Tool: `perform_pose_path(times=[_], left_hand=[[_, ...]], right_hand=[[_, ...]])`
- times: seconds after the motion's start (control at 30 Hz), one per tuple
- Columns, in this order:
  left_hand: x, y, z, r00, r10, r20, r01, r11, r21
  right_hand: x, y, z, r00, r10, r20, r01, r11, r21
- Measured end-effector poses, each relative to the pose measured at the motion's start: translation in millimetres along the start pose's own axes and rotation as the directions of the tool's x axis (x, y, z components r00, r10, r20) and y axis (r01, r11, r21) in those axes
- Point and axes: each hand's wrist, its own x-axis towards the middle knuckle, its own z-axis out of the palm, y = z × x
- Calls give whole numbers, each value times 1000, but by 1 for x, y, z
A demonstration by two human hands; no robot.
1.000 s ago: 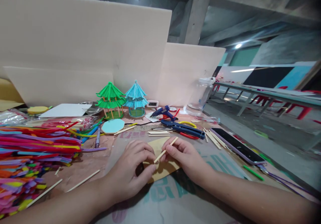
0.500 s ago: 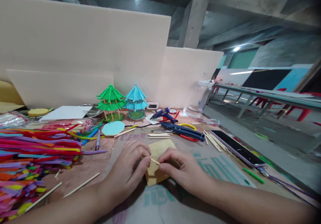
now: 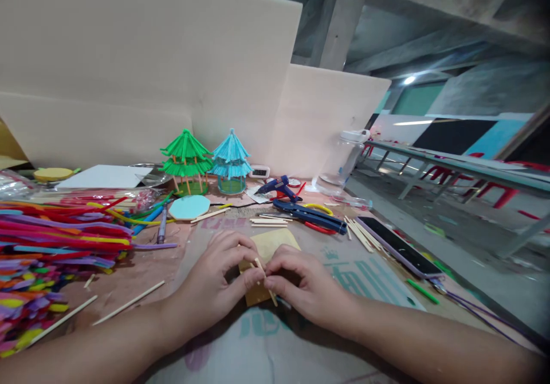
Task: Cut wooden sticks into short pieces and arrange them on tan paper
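My left hand (image 3: pixel 219 283) and my right hand (image 3: pixel 301 286) meet over a tan foam piece (image 3: pixel 270 243) lying on the table. Both pinch a thin wooden stick (image 3: pixel 265 281) that slants across the foam, its lower end poking out below my right fingers. The fingers of both hands are closed on the stick and press onto the foam.
A heap of coloured pipe cleaners (image 3: pixel 51 246) fills the left. Green (image 3: pixel 185 160) and blue (image 3: pixel 231 160) model pavilions stand at the back. A blue glue gun (image 3: pixel 279 187), blue pliers (image 3: pixel 311 216), loose sticks (image 3: pixel 363 235) and a phone (image 3: pixel 397 246) lie to the right.
The stick went from raised and slanting up to the right to low and slanting down to the right on the foam. My hands closed together over it.
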Motion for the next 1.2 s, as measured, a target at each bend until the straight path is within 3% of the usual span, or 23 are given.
perform_pose_path(times=[0.5, 1.2], left_hand=[[0, 0, -2, 998, 29, -53, -28, 999, 30], [1, 0, -1, 998, -16, -66, 21, 997, 69]], right_hand=[[2, -1, -3, 999, -26, 37, 26, 1000, 0], [3, -2, 1, 995, 92, -35, -92, 996, 5]])
